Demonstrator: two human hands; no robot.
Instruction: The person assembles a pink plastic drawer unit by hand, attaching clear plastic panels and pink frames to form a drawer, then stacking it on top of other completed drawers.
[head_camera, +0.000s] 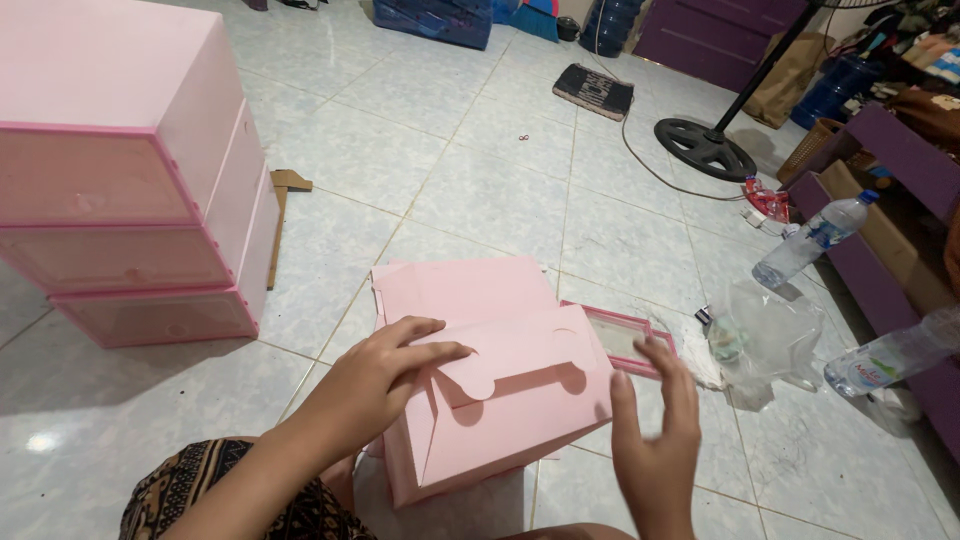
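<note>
While left hand (375, 385) presses, smooth pink plastic panel (510, 405)

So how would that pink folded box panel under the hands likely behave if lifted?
The pink folded panel looks thin and sheet-like, so probably light and somewhat bendy. Its flaps seem only tucked, so they may spring open. The left hand presses a flap; the right hand steadies its edge.

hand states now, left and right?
Left hand: open, fingers resting flat on the pink panel, no grip closed on it.
Right hand: open, fingers spread at the panel's right edge; contact cannot be told.
</note>
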